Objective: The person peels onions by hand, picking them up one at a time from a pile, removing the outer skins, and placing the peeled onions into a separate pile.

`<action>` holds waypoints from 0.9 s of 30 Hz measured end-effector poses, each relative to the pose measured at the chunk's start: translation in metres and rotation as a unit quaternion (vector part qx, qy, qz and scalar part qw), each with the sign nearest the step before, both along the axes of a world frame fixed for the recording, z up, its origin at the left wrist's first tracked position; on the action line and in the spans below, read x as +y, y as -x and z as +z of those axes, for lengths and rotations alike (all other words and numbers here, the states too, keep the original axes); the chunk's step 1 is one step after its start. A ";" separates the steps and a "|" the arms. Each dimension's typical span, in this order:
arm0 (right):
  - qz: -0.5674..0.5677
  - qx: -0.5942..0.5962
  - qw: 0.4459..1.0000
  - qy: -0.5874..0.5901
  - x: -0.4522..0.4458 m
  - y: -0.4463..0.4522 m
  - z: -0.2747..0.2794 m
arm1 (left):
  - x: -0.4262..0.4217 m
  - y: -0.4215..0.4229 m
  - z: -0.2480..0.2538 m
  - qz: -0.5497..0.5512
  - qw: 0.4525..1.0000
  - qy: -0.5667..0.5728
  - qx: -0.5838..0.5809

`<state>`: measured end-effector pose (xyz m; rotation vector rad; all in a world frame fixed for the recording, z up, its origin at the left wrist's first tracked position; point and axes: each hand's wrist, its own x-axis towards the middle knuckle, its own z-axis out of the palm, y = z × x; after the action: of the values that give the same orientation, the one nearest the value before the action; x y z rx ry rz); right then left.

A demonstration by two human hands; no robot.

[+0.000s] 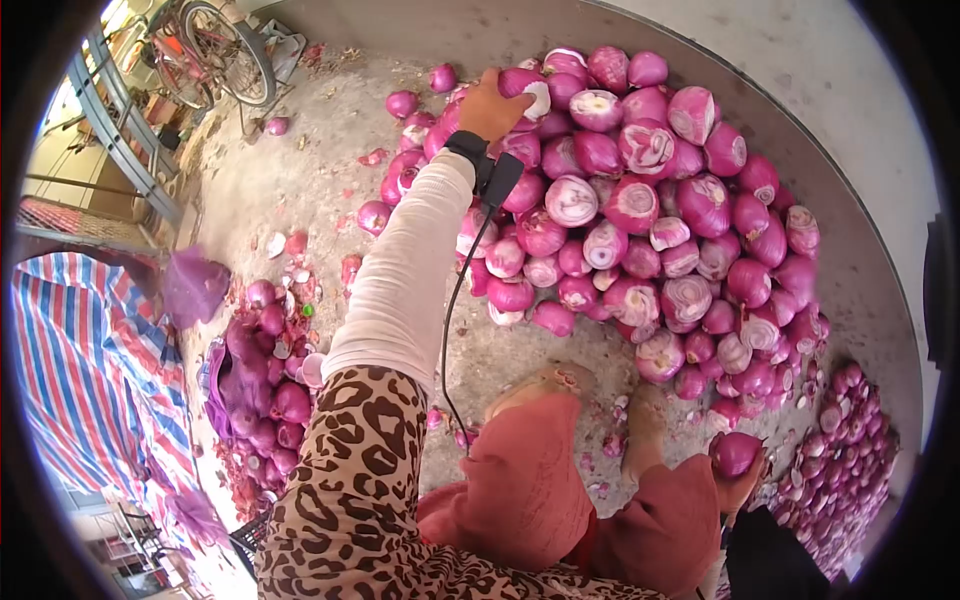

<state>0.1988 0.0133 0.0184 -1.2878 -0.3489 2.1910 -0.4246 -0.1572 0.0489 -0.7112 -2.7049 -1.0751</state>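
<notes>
My left hand [490, 108] reaches to the far edge of a large heap of red onions [620, 210]. Its thumb and fingers are spread over the onions, close to one with a white cut end [538, 100]; whether it touches that onion is hard to tell. A black strap with a small box [490, 170] is on the left wrist, and a cable hangs from it. Low on the right, beside my knee, my right hand [738, 490] is closed around a dark red onion [735, 455]. Many heap onions have pale, trimmed ends.
A purple net bag [245, 375] with onions lies at left among loose skins. Smaller onions [840, 470] are piled at lower right. A striped sheet [90, 350], a ladder [120, 120] and a bicycle [215, 55] stand left. A curved wall [850, 200] borders the heap.
</notes>
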 end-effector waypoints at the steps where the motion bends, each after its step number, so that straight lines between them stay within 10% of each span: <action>1: 0.009 0.006 1.000 -0.014 0.000 0.003 0.000 | -0.003 -0.002 0.000 0.018 0.999 0.038 0.016; 11: 0.045 -0.010 0.999 0.002 0.008 0.020 0.002 | -0.019 -0.017 0.005 0.013 0.992 0.101 -0.073; 22: 0.136 0.034 0.990 -0.006 0.017 0.038 -0.008 | -0.179 -0.100 -0.132 0.134 0.987 -0.011 0.092; 27: 0.190 0.052 0.980 -0.002 0.016 0.043 -0.015 | -0.255 -0.175 -0.173 0.260 0.944 0.083 -0.187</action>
<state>0.1560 0.0288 0.0038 -1.1739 -0.5997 2.5596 -0.2495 -0.4123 -0.1237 0.2280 -3.0501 -0.9206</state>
